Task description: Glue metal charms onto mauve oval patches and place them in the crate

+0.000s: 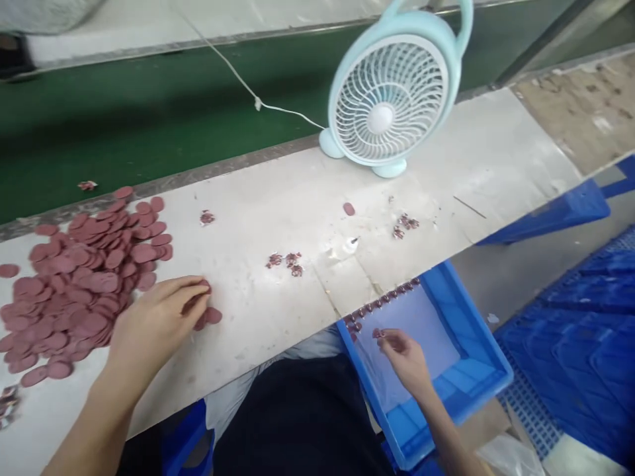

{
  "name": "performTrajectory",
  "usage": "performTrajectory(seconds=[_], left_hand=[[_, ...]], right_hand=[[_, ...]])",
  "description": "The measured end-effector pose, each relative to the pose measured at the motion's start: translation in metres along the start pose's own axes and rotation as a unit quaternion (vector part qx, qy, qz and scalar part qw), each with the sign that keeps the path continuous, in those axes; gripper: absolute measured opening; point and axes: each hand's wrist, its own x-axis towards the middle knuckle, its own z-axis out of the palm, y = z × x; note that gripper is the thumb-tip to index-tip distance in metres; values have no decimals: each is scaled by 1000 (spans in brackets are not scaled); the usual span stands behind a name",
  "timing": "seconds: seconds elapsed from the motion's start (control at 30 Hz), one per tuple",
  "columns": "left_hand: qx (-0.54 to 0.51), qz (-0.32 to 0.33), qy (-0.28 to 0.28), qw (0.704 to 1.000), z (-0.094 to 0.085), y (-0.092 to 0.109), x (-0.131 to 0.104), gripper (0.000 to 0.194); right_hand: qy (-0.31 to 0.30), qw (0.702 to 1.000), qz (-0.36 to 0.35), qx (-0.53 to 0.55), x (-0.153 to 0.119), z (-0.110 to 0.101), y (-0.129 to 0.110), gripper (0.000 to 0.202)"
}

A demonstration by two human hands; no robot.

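My left hand (161,320) is over the white table, its fingers pinched on a reddish-brown oval disc (205,285). Close to its fingertips another disc (213,315) lies on the table. A large heap of such discs (84,277) spreads beside and behind that hand. Over the blue tray (483,350), my right hand (404,357) pinches a small dark-red piece (378,333). Inside the tray, a row of small dark-red pieces (381,301) runs along the edge nearest the table, on a pale sheet (421,337).
A light-blue fan (391,99) stands at the table's back, its white cord trailing left. A small white bottle (350,246) and small clusters of dark-red pieces (292,261) lie mid-table. Stacked blue trays (575,330) are at the right. The table's front edge runs before my lap.
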Motion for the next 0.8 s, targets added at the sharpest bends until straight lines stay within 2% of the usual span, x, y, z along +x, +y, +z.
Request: performTrajectory(seconds=[0.1,0.2,0.3,0.4,0.57,0.8], left_hand=[[-11,-40,13,999,-11,18,5,27],[-131,-68,41,988,-19,37,3,22],[-275,-93,33,956,-19,46,-4,17],[-352,-103,23,930,-12,43,-11,17],[-369,-72,29,926,0,32,-16,25],[-382,-68,27,921,4,33,-16,26]], right_hand=[[-21,996,14,-84,1,14,39,25],[-34,989,21,-144,3,28,64,23],[-34,982,19,-185,6,37,80,25],[-34,975,16,-217,10,40,90,27],[-37,966,10,-256,17,43,96,28],[-44,956,7,-290,20,44,92,28]])
